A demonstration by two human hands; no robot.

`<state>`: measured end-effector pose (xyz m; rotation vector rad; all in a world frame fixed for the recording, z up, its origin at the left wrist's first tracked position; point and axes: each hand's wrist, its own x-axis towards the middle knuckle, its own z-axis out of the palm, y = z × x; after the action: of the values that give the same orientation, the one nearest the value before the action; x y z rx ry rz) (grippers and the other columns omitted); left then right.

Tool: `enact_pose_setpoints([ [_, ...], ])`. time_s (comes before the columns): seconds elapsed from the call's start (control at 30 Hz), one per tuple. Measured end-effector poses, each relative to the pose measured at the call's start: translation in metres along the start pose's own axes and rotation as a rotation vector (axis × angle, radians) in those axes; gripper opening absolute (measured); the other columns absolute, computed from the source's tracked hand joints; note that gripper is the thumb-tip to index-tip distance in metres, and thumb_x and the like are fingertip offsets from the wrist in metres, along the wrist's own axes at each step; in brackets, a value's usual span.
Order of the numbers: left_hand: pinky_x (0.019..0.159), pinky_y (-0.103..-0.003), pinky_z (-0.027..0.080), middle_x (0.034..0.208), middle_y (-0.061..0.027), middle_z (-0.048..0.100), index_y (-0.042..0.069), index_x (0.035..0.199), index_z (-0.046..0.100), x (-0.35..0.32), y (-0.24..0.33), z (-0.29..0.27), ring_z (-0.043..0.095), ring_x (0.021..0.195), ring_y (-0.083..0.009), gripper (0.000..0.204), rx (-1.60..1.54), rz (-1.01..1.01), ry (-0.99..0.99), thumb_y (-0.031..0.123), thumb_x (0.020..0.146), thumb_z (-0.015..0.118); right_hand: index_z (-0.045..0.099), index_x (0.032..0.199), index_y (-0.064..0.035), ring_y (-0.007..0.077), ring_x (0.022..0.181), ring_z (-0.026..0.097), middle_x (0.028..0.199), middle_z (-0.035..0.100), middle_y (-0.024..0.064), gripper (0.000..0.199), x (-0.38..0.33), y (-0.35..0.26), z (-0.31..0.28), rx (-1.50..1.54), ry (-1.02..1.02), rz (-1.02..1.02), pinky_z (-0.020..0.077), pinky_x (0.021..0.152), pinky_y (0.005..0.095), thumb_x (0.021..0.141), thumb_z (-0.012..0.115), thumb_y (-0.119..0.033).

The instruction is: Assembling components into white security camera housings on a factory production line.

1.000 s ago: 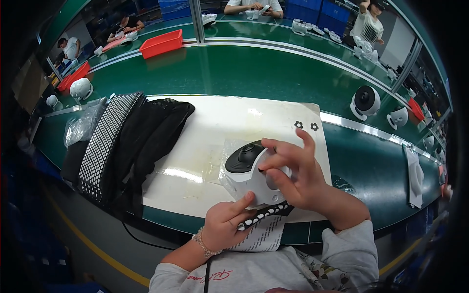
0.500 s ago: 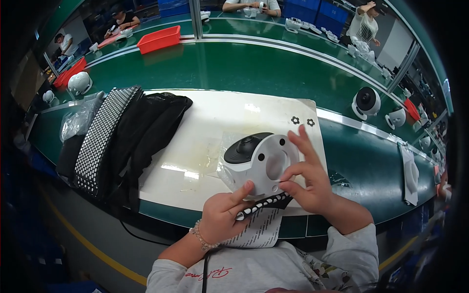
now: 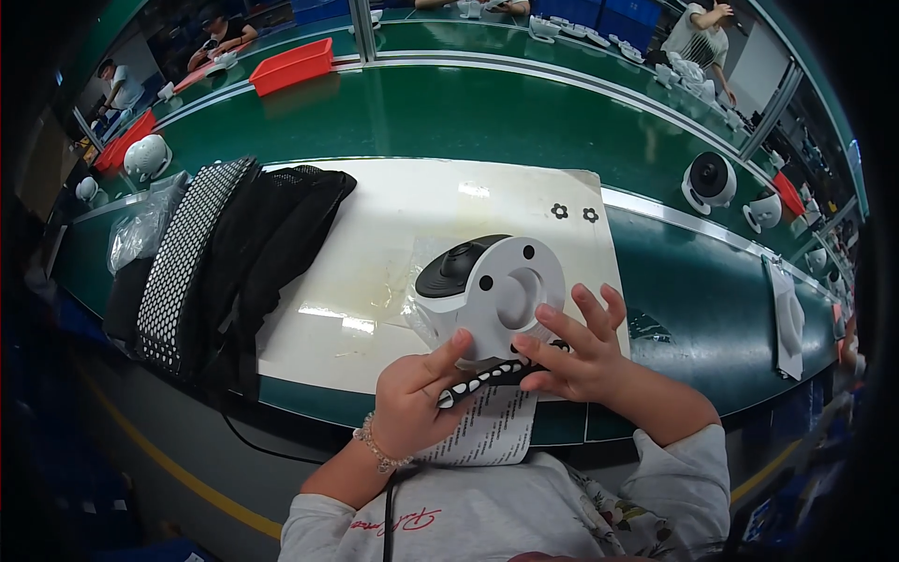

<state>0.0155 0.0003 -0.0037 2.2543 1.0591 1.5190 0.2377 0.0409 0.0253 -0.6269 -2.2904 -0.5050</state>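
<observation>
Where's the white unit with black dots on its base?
Head view, just right of centre: the white unit is over the white board, left hand at its lower left, right hand at its lower right.

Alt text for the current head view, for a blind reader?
A person's left hand touches a white device with a black front; the spread right hand is at its dotted base, over a white board on a green table. Black mesh fabric lies left.

1. Centre: board (image 3: 403, 201) on the bench (image 3: 726, 318), device (image 3: 478, 314) over its near half.
2. Left: fabric (image 3: 272, 244) overlapping the board, plastic bag (image 3: 140, 229) beside it.
3. Behind, left: bin (image 3: 293, 69).
4. Behind, right: 2 units (image 3: 709, 183).
</observation>
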Motion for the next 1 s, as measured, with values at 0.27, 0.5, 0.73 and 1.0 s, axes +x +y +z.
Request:
enact_pose_setpoints([
  [0.27, 0.058, -0.026, 0.048, 0.12, -0.0138, 0.052, 0.0, 0.077, 0.062, 0.0, -0.003, -0.001, 0.061, 0.065, -0.018, 0.022, -0.159, -0.007, 0.026, 0.0, 0.058, 0.073, 0.063, 0.095, -0.0211, 0.0237, 0.118, 0.038, 0.12, 0.051, -0.0011, 0.027, -0.003, -0.003, -0.007, 0.238, 0.191, 0.088, 0.0155, 0.101, 0.0429, 0.074, 0.065, -0.038],
  [0.5, 0.061, -0.026, 0.049, 0.119, -0.0176, 0.052, -0.002, 0.078, 0.06, -0.001, 0.002, 0.0, 0.062, 0.068, -0.0185, 0.021, -0.211, -0.054, 0.019, -0.003, 0.06, 0.071, 0.064, 0.088, -0.0201, 0.0183, 0.113, 0.044, 0.111, 0.057, -0.0056, 0.021, -0.001, -0.007, -0.006, 0.172, 0.156, 0.017, 0.0182, 0.099, 0.0409, 0.069, 0.069, -0.023],
  [0.73, 0.061, -0.026, 0.049, 0.122, -0.0185, 0.049, -0.004, 0.081, 0.06, -0.002, 0.003, 0.0, 0.062, 0.069, -0.0188, 0.023, -0.191, -0.094, -0.014, -0.004, 0.061, 0.07, 0.062, 0.083, -0.0191, 0.0172, 0.115, 0.042, 0.113, 0.056, -0.0054, 0.017, -0.002, -0.007, -0.005, 0.151, 0.128, -0.05, 0.0194, 0.098, 0.0392, 0.067, 0.069, -0.019],
  [1.0, 0.058, -0.026, 0.048, 0.123, -0.0178, 0.049, -0.004, 0.08, 0.06, -0.003, 0.0, 0.0, 0.061, 0.066, -0.0187, 0.024, -0.172, -0.077, -0.024, -0.003, 0.059, 0.071, 0.057, 0.072, -0.0144, 0.0311, 0.126, 0.027, 0.127, 0.042, 0.0121, 0.014, 0.003, 0.001, -0.013, 0.547, -0.025, 0.239, 0.0188, 0.101, 0.0438, 0.065, 0.069, -0.013],
])
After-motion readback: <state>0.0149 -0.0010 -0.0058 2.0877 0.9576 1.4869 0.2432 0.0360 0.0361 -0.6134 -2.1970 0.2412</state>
